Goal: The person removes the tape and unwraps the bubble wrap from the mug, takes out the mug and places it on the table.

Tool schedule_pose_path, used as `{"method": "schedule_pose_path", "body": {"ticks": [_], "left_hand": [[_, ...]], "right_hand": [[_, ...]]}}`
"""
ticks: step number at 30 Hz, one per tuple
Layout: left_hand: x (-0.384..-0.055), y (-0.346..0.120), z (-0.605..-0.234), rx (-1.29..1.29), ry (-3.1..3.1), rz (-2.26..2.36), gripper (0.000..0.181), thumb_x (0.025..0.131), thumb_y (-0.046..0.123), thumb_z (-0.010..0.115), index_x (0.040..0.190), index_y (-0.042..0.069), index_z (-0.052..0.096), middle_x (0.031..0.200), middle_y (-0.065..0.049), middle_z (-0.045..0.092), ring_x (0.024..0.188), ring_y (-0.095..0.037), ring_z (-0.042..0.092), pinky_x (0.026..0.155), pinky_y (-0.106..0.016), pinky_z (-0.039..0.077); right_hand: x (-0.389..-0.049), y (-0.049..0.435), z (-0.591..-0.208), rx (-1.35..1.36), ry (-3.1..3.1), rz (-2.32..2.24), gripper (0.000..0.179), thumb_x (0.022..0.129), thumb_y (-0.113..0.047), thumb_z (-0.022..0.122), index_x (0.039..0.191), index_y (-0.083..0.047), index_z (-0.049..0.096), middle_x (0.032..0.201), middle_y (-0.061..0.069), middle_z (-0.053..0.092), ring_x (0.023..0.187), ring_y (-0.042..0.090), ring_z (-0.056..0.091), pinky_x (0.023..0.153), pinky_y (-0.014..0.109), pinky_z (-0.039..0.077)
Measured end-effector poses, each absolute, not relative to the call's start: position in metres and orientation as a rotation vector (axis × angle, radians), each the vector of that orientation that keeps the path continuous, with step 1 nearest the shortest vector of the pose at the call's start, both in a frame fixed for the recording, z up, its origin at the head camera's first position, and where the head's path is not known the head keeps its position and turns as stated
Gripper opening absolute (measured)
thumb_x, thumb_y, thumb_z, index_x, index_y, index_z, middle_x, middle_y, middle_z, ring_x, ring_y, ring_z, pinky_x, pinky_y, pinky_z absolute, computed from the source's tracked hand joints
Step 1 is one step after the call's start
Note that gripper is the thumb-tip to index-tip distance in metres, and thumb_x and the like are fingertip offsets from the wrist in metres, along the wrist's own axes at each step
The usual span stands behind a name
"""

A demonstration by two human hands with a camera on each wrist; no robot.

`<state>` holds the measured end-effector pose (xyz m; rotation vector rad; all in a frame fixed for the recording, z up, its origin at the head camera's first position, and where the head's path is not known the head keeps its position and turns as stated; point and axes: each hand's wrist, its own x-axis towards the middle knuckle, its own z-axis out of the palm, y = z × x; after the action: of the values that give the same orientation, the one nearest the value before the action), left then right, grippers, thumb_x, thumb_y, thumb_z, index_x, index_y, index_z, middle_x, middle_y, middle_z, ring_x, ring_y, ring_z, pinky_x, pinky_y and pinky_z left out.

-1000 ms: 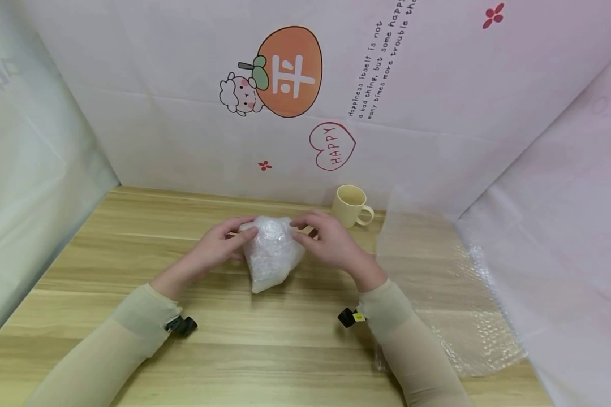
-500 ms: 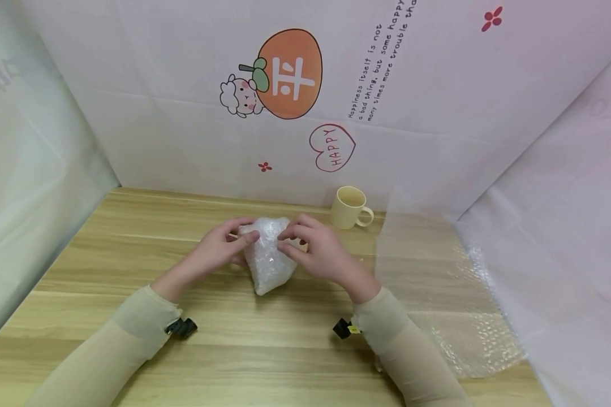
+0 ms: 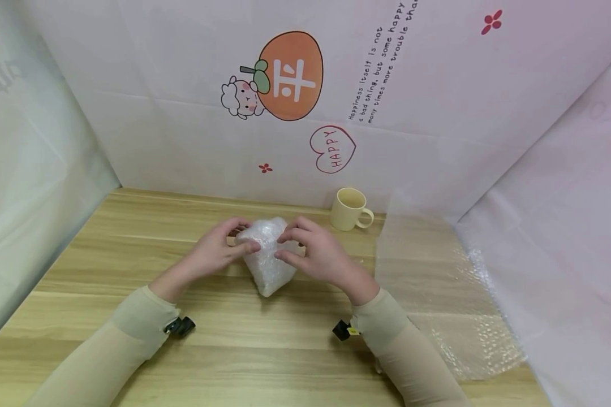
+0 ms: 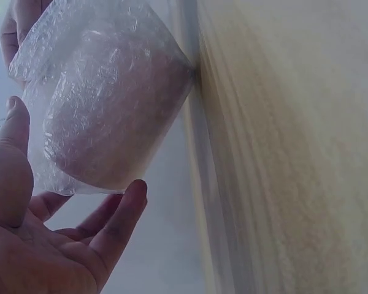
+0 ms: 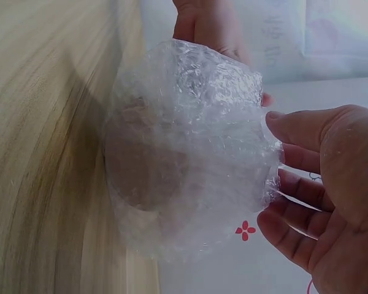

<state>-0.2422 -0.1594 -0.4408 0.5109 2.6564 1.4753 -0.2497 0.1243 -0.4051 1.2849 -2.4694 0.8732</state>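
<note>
Left hand (image 3: 215, 249) cups the left side of a bubble-wrapped bundle (image 3: 271, 271), thumb in front; right hand (image 3: 319, 252), fingers bent, grips its wrap from the right, the bundle between them. Farther back, a pale yellow mug (image 3: 344, 217) stands near the printed wall (image 3: 183, 135).

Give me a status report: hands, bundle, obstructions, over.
Left hand holding bundle. Right hand at its edge, grip unclear. Bundle bubble-wrapped, contents unclear. Mug behind, loose sheet right; neither seems in the way.

Bubble-wrapped bundle (image 4: 113, 110) — left fingers (image 4: 124, 214) below — wood-grain tabletop (image 4: 288, 153) alongside
</note>
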Motion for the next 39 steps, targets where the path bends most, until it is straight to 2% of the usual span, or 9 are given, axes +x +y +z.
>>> {"method": "schedule_pose_path", "body": {"ticks": [6,13,18,22,25,29,33,39], "left_hand": [[-0.2403,-0.1591,-0.4382,0.517,2.667,1.47,0.067,0.101,0.046,0.083,0.148,0.004,0.06,0.15,-0.018,0.064,0.141,-0.041,0.059,0.113,-0.063,0.052],[-0.2383,-0.1584,-0.4367,0.485,2.671,1.469,0.069,0.099,0.048,0.085,0.148,0.005,0.06,0.15,-0.018,0.064,0.143,-0.041,0.057,0.115,-0.065,0.05],[-0.2378,-0.1588,-0.4373,0.488,2.672,1.462,0.069,0.1,0.048,0.084,0.148,0.005,0.06,0.151,-0.019,0.064,0.144,-0.041,0.057,0.115,-0.066,0.05],[-0.2377,-0.1591,-0.4368,0.498,2.677,1.461,0.068,0.099,0.048,0.085,0.147,0.006,0.061,0.15,-0.018,0.065,0.143,-0.041,0.058,0.114,-0.066,0.05],[-0.2377,-0.1588,-0.4378,0.507,2.674,1.469,0.067,0.099,0.049,0.085,0.145,0.007,0.061,0.149,-0.016,0.066,0.143,-0.04,0.058,0.113,-0.065,0.051],[-0.237,-0.1582,-0.4393,0.5,2.67,1.476,0.067,0.098,0.05,0.086,0.145,0.008,0.061,0.148,-0.015,0.066,0.142,-0.039,0.059,0.111,-0.064,0.053],[-0.2356,-0.1571,-0.4383,0.479,2.664,1.476,0.068,0.098,0.05,0.086,0.145,0.008,0.061,0.149,-0.015,0.065,0.141,-0.039,0.059,0.11,-0.064,0.054],[-0.237,-0.1551,-0.4379,0.476,2.682,1.468,0.069,0.098,0.052,0.086,0.145,0.008,0.061,0.148,-0.015,0.066,0.141,-0.039,0.06,0.11,-0.063,0.054]], "right_hand": [[-0.2499,0.1237,-0.4064,1.28,-2.473,0.879,0.017,0.097,-0.017,0.09,0.108,-0.008,0.08,0.111,0.002,0.067,0.095,0.023,0.069,0.082,0.036,0.059],[-0.2482,0.1222,-0.4054,1.178,-2.525,0.993,0.02,0.099,-0.016,0.088,0.111,-0.006,0.076,0.11,0.005,0.071,0.104,0.022,0.071,0.084,0.044,0.065],[-0.2495,0.1217,-0.4061,1.1,-2.546,1.029,0.014,0.103,-0.017,0.083,0.108,-0.006,0.077,0.108,0.006,0.072,0.099,0.024,0.071,0.081,0.046,0.064],[-0.2497,0.1214,-0.4057,1.007,-2.607,1.027,0.012,0.104,-0.019,0.081,0.107,-0.007,0.078,0.107,0.005,0.071,0.091,0.029,0.071,0.077,0.041,0.063],[-0.2487,0.1208,-0.4039,0.941,-2.671,1.016,0.014,0.103,-0.022,0.083,0.106,-0.009,0.08,0.108,0.002,0.071,0.091,0.028,0.07,0.077,0.035,0.06],[-0.2475,0.1209,-0.4015,0.887,-2.726,1.027,0.015,0.102,-0.025,0.085,0.103,-0.01,0.08,0.106,0.0,0.07,0.094,0.026,0.07,0.079,0.035,0.06],[-0.2459,0.1215,-0.4,0.867,-2.735,1.029,0.015,0.101,-0.024,0.086,0.1,-0.011,0.08,0.103,-0.001,0.07,0.095,0.03,0.071,0.079,0.036,0.06],[-0.2442,0.1206,-0.3983,0.851,-2.691,0.924,0.014,0.099,-0.024,0.088,0.097,-0.013,0.081,0.1,-0.003,0.071,0.089,0.02,0.069,0.078,0.035,0.059]]}}
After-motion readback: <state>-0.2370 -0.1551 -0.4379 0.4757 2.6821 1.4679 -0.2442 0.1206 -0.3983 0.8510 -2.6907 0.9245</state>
